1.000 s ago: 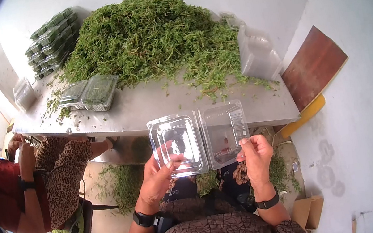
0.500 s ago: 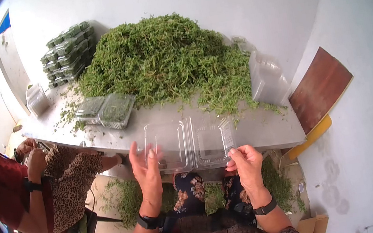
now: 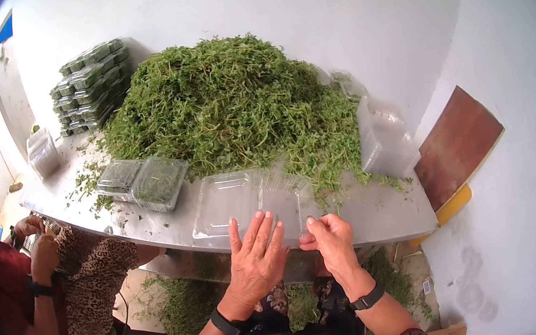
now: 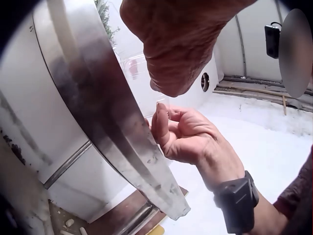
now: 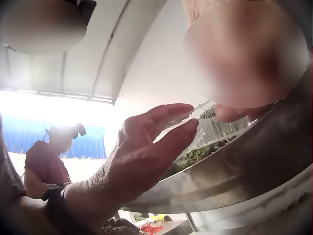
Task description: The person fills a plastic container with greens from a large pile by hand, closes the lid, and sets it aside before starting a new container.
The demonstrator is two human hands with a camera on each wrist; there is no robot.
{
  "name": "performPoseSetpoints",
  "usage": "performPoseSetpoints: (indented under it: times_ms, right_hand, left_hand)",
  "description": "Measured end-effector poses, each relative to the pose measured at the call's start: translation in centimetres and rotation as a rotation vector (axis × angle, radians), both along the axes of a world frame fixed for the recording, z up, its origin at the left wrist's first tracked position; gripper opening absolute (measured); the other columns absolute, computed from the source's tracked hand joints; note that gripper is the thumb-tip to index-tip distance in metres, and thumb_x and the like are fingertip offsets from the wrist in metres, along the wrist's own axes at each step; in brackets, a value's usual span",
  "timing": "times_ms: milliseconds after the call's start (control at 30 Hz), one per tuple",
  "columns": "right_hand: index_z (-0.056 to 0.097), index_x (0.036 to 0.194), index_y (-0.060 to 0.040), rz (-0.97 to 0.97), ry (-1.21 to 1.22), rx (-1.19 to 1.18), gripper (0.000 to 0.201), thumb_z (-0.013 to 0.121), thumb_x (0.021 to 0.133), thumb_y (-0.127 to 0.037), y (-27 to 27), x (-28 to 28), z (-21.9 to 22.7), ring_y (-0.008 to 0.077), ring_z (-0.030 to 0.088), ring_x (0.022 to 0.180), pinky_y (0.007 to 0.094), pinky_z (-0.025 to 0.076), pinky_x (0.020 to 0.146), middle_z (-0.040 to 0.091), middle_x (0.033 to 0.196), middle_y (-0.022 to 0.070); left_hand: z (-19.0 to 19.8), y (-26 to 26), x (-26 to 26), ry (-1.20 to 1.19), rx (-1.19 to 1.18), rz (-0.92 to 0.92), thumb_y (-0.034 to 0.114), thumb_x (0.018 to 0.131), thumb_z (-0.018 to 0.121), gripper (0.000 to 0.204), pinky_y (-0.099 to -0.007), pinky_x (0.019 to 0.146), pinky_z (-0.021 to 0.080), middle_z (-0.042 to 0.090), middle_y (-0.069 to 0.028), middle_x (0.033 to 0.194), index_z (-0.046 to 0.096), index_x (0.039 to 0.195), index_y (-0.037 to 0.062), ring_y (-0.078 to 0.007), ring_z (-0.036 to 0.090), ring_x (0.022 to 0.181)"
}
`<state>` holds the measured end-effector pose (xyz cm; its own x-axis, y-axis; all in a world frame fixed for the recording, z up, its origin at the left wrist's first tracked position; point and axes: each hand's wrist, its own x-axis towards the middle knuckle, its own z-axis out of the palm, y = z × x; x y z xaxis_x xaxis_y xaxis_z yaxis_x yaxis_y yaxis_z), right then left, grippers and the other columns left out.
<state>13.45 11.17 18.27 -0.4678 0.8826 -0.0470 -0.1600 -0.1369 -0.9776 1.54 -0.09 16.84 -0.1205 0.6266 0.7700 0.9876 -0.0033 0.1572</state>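
Note:
A clear plastic clamshell container [image 3: 224, 204] lies unfolded at the front of the metal table [image 3: 383, 209]. My right hand [image 3: 337, 243] pinches its near right edge between thumb and fingers; the left wrist view shows this right hand [image 4: 190, 137] with clear plastic at the fingertips. Over the container's near edge, my left hand [image 3: 255, 262] is spread palm down with straight fingers. Behind the container rises a big heap of green leafy stems [image 3: 225, 105]. Two filled clamshells [image 3: 160, 182] sit joined side by side to the left.
Filled clamshells stand in a tall stack [image 3: 92, 82] at the back left. Nested clear containers [image 3: 384, 137] stand at the table's right end, more [image 3: 43, 152] at its left. Another person [image 3: 18, 292] sits at left. A brown board [image 3: 459, 140] leans on the right wall.
The unfolded clamshell has gone from in front of my body forward and down onto the table. My left hand moved right, from its left side to its near edge; the right still pinches it.

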Motion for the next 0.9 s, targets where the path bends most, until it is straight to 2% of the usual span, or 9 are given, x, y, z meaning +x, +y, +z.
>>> performPoseSetpoints:
  times_ms: [67,200,300,433,500,633,700,833,900]
  right_hand:
    - [0.052,0.086,0.0044,0.017,-0.049,0.030,0.024,0.061,0.091,-0.017,0.3,-0.3,0.4,0.0165,0.063,0.060,0.0296,0.057,0.055,0.059,0.073,0.0105]
    - [0.055,0.088,0.0023,0.131,-0.172,0.023,0.023,0.061,0.091,-0.020,2.1,-0.3,1.4,0.0165,0.064,0.062,0.0275,0.056,0.053,0.061,0.078,0.0093]
    - [0.056,0.094,0.0011,0.130,-0.368,0.281,0.026,0.061,0.092,-0.024,5.1,0.1,2.6,0.0137,0.063,0.061,0.0230,0.051,0.050,0.063,0.078,0.0090]
    - [0.058,0.101,0.0024,0.005,-0.434,0.644,0.033,0.066,0.087,-0.027,10.4,-0.7,4.1,0.0193,0.064,0.061,0.0332,0.053,0.058,0.066,0.077,0.0104]
    - [0.056,0.114,0.0022,-0.134,-0.681,0.945,0.048,0.068,0.082,-0.031,12.3,-1.8,6.2,0.0271,0.066,0.075,0.0390,0.052,0.074,0.068,0.093,0.0180]
    - [0.050,0.127,-0.0011,-0.097,-0.757,0.994,0.061,0.069,0.080,-0.035,15.4,-4.8,9.2,0.0329,0.061,0.100,0.0416,0.047,0.089,0.060,0.114,0.0224]
    - [0.042,0.137,-0.0044,-0.013,-0.858,0.989,0.070,0.069,0.079,-0.034,17.1,-6.3,9.7,0.0330,0.048,0.124,0.0418,0.040,0.101,0.045,0.136,0.0232]
    - [0.030,0.145,-0.0092,0.094,-0.993,1.001,0.084,0.071,0.077,-0.038,20.7,-9.8,9.2,0.0358,0.032,0.136,0.0433,0.032,0.108,0.026,0.150,0.0223]
    - [0.030,0.145,-0.0096,0.095,-1.028,1.025,0.085,0.071,0.077,-0.038,21.9,-11.3,8.5,0.0360,0.033,0.136,0.0438,0.032,0.108,0.026,0.150,0.0224]
  left_hand:
    - [-0.2,1.0,-0.4,0.007,-0.004,0.026,0.009,0.069,0.072,0.052,-0.0609,0.111,0.016,0.052,-0.0125,0.129,0.056,0.118,0.0057,-0.0294,0.045,0.127]
    - [-0.3,2.2,-1.3,0.003,0.065,0.043,0.006,0.067,0.072,0.044,-0.0625,0.110,0.016,0.056,-0.0054,0.096,0.061,0.109,0.0065,-0.0246,0.055,0.107]
    - [-1.3,2.8,-2.1,0.031,0.108,0.043,0.005,0.066,0.071,0.041,-0.0630,0.110,0.016,0.052,-0.0030,0.083,0.063,0.106,0.0078,-0.0220,0.058,0.099]
    - [-1.8,3.0,-2.3,0.055,0.128,0.064,0.004,0.066,0.069,0.041,-0.0630,0.110,0.013,0.055,-0.0023,0.084,0.063,0.106,0.0094,-0.0218,0.059,0.098]
    - [-1.6,3.1,-2.3,0.022,0.123,0.053,0.004,0.065,0.067,0.043,-0.0629,0.111,0.010,0.058,-0.0022,0.087,0.064,0.107,0.0108,-0.0220,0.059,0.100]
    - [-1.6,2.9,-2.3,0.008,0.099,0.080,0.006,0.065,0.066,0.044,-0.0626,0.111,0.008,0.060,-0.0020,0.093,0.064,0.109,0.0131,-0.0222,0.058,0.102]
    - [-1.7,2.8,-2.2,0.005,0.080,0.099,0.009,0.066,0.067,0.046,-0.0626,0.112,0.007,0.061,-0.0026,0.098,0.064,0.111,0.0154,-0.0225,0.058,0.104]
    - [-1.7,2.6,-2.1,-0.008,0.055,0.110,0.013,0.065,0.068,0.048,-0.0624,0.112,0.008,0.062,-0.0030,0.103,0.064,0.113,0.0168,-0.0229,0.057,0.107]
    - [-1.7,2.5,-2.1,-0.013,0.048,0.123,0.017,0.064,0.070,0.050,-0.0622,0.112,0.009,0.062,-0.0031,0.105,0.064,0.114,0.0173,-0.0228,0.056,0.110]
